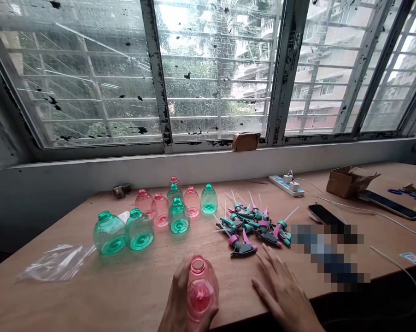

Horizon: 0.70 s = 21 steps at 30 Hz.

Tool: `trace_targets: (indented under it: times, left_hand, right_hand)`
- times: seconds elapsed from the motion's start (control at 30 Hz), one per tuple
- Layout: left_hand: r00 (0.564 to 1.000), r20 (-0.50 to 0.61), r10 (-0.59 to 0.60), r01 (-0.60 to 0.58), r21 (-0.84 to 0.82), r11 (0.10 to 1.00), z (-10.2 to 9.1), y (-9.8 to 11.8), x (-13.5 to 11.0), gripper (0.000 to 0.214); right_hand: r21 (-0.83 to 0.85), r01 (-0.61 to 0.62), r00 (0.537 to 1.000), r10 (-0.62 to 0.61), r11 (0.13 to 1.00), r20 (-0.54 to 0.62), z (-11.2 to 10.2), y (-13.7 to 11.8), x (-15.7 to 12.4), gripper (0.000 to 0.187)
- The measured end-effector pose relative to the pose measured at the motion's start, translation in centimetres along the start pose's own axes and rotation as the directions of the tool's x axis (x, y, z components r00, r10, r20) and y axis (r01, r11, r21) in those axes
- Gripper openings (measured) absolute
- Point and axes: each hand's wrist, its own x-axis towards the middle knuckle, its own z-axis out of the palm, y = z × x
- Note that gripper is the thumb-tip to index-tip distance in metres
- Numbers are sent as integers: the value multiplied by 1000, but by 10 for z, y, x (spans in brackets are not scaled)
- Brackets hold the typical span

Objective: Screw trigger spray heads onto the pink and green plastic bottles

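My left hand [178, 295] is wrapped round a pink see-through bottle [202, 290] at the table's front, its open neck tilted up and away from me. To the right, my right hand [280, 286] lies with fingers spread just short of a heap of spray trigger heads [249, 223], holding nothing. These heads are black, pink and teal, with thin white dip tubes sticking out. The nearest one, a black and pink trigger head [242, 246], lies just beyond my right fingertips. Behind and left stand several capless bottles, among them a green bottle [139, 230] and a pink bottle [160, 210].
A clear plastic bag [59, 263] lies at the left. Toward the right are a black phone [327, 216], a power strip [285, 186] with white plugs and cables, a torn cardboard box [346, 182] and another phone [390, 204]. A barred window runs behind the table.
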Motion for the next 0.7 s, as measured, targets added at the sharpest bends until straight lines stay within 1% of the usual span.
trace_targets:
  times: [0.03, 0.1, 0.17, 0.23, 0.3, 0.4, 0.47, 0.5, 0.53, 0.6, 0.63, 0.7]
  left_hand:
    - [998, -2, -58, 58, -75, 996, 3, -1, -1, 78]
    - [981, 17, -194, 192, -232, 954, 8, -4, 4, 94]
    - [963, 56, -264, 267, -331, 905, 8, -8, 14, 101]
    - [957, 112, -269, 291, -363, 885, 5, -9, 24, 95]
    - [951, 180, -250, 300, -358, 884, -1, -8, 31, 93]
    - [951, 245, -186, 257, -300, 919, -7, -4, 33, 91]
    - [960, 221, -173, 233, -286, 930, -5, -4, 30, 88]
    - [965, 170, -199, 244, -312, 918, -2, -5, 28, 86]
    - [963, 109, -248, 271, -349, 897, 0, -7, 26, 81]
    - [936, -2, -352, 317, -426, 847, 4, -11, 25, 71]
    - [922, -30, -386, 332, -452, 828, 4, -12, 25, 68]
    - [911, -52, -410, 338, -475, 812, 2, -14, 28, 69]
  right_hand:
    - [24, -10, 1000, 11, 1000, -15, -1, -1, 3, 60]
    - [66, 6, 1000, -4, 998, -27, -3, -5, 14, 63]
    - [87, 41, 999, -39, 995, -24, -3, -8, 28, 61]
    - [92, 72, 997, -71, 993, -15, -1, -10, 42, 56]
    - [108, 119, 993, -117, 987, -21, 3, -10, 51, 46]
    - [128, 161, 985, -152, 979, -83, 9, -6, 53, 37]
    - [151, 175, 979, -156, 973, -132, 10, -3, 49, 35]
    - [181, 191, 975, -166, 965, -147, 9, -2, 47, 33]
    - [224, 210, 972, -178, 952, -156, 7, -2, 46, 30]
    - [343, 224, 968, -169, 912, -185, 1, -4, 43, 27]
    - [416, 206, 970, -129, 886, -205, -2, -5, 42, 27]
    - [578, 115, 977, 13, 808, -214, -6, -7, 40, 30]
